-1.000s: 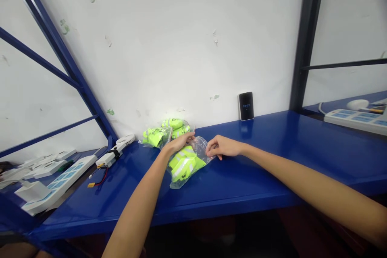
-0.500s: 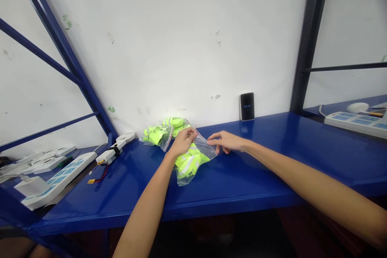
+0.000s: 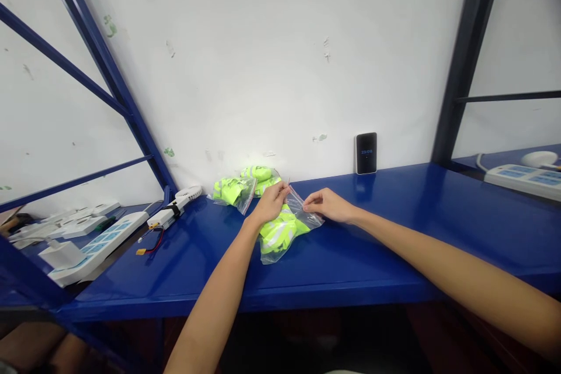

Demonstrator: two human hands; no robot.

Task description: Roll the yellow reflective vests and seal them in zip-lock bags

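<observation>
While both hands [image 3: 272,203] [image 3: 328,205] pinch a clear bag [image 3: 308,220], the glossy blue tabletop [image 3: 363,263] fronts a scuffed white wall [image 3: 263,70].

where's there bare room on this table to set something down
A wide patch: beyond the right forearm, in front of the black device. Another: between the yellow plug and left forearm. Crowded: around the left hand and right hand on the front bag, with two more bags behind.

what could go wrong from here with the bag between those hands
The clear bag looks thin, so it might tear if the left hand and right hand pull hard on its edge. The yellow-green fabric inside could slip out if that edge is open, which I can't tell. The left hand might also nudge the bagged bundle behind it.
</observation>
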